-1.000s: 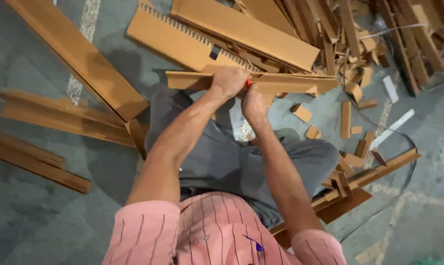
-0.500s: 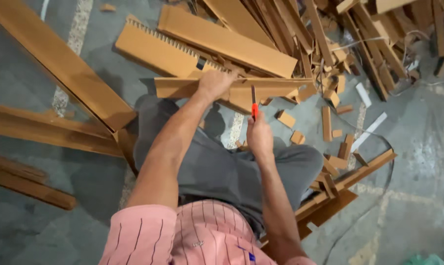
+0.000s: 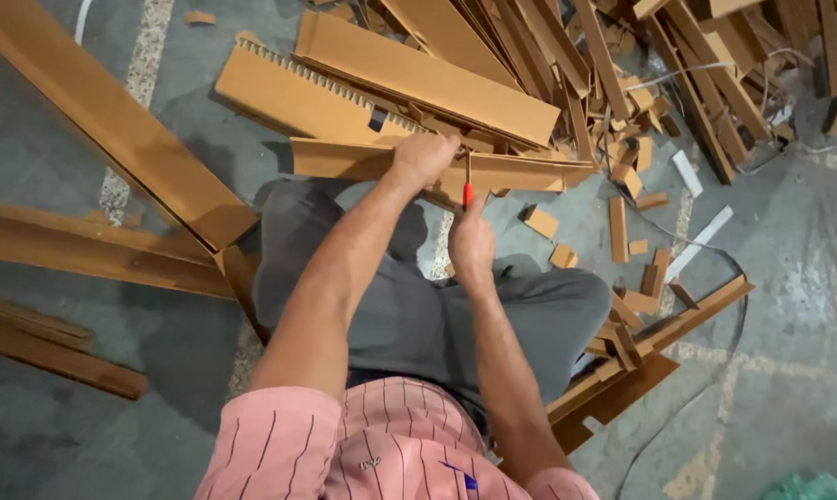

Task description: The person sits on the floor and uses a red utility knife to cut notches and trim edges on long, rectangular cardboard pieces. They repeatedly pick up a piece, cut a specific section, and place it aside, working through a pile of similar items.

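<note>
I sit on the floor in grey trousers with a long brown cardboard strip (image 3: 344, 159) lying across in front of my knees. My left hand (image 3: 425, 156) grips that strip near its middle, fingers curled over its top edge. My right hand (image 3: 472, 243) is closed around a red-handled cutter (image 3: 468, 190), whose blade points up at the strip just right of my left hand. The blade tip meets the strip's lower edge.
A big heap of cardboard strips and angle pieces (image 3: 567, 65) fills the floor ahead and right. Small offcuts (image 3: 541, 220) lie by my right knee. Long cardboard beams (image 3: 113, 130) lie at left, more (image 3: 659, 333) at right. A white band (image 3: 701, 243) lies on the concrete.
My right hand has drawn back from the strip toward my body with the cutter, then brought the blade up against the strip again. My left hand kept its hold.
</note>
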